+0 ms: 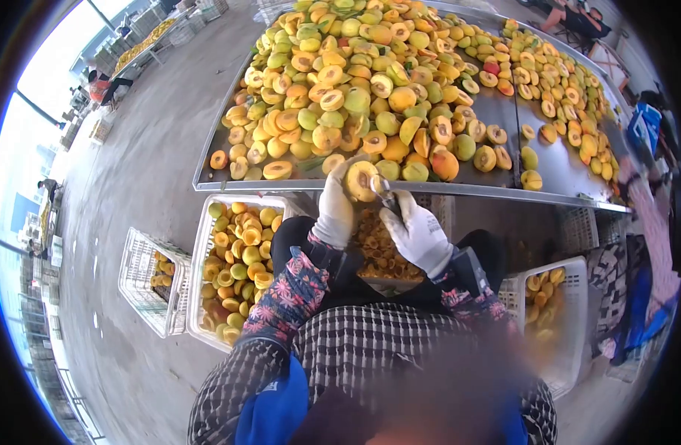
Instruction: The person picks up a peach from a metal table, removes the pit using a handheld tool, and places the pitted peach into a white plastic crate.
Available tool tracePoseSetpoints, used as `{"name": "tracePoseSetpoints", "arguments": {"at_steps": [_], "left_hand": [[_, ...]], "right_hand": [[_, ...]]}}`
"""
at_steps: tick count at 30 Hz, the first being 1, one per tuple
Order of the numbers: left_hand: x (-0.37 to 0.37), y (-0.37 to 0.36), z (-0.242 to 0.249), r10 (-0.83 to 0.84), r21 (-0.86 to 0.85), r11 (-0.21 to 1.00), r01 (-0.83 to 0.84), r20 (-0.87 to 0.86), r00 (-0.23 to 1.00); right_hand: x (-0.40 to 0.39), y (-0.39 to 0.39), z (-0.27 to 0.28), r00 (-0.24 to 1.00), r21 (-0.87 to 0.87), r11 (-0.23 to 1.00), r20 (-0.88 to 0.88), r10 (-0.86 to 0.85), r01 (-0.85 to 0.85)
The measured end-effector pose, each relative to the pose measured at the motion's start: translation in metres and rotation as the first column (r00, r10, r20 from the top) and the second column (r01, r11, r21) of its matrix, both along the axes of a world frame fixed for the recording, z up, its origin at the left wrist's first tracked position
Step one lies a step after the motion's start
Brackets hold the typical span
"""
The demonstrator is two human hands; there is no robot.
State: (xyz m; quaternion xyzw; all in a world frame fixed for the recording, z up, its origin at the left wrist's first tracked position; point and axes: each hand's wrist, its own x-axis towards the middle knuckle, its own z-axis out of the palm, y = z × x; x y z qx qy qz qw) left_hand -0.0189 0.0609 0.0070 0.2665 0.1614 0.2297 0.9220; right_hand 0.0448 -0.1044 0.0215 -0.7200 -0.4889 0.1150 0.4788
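Observation:
My left hand [335, 206], in a white glove, is closed round a yellow peach half [359, 182] with its cut face turned to the right. My gloved right hand [420, 236] grips a small metal pitting tool [385, 194], whose rounded, shiny tip is at the right edge of the peach half. Just beyond both hands, a large heap of halved peaches [329, 96] covers a metal table [355, 185]. Below my hands, between my knees, a container of small orange-brown pieces [385, 252] partly shows; my arms hide some of it.
To my left stands a white crate [195, 297] full of peach halves [240, 259], beside another white crate [141, 278]. At my right is a crate [577, 326] holding more fruit. Along the table's right side lies a second peach pile [555, 89]. People sit farther off.

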Motion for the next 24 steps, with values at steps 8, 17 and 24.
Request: {"name": "tracePoseSetpoints", "arguments": {"at_steps": [8, 17, 24], "left_hand": [[-0.004, -0.023, -0.001, 0.111, 0.31, 0.948, -0.078, -0.087, 0.99], [-0.004, -0.025, -0.017, 0.117, 0.345, 0.937, -0.05, -0.176, 0.977], [-0.007, -0.003, -0.026, 0.002, 0.565, 0.81, 0.157, -0.27, 0.963]], "right_hand": [[-0.009, 0.009, -0.009, 0.991, -0.075, 0.994, 0.109, -0.075, 0.083], [-0.003, 0.003, -0.016, 0.991, -0.257, 0.966, 0.132, 0.024, 0.011], [-0.007, 0.001, -0.04, 0.934, -0.045, 0.993, -0.344, 0.091, -0.113]]}}
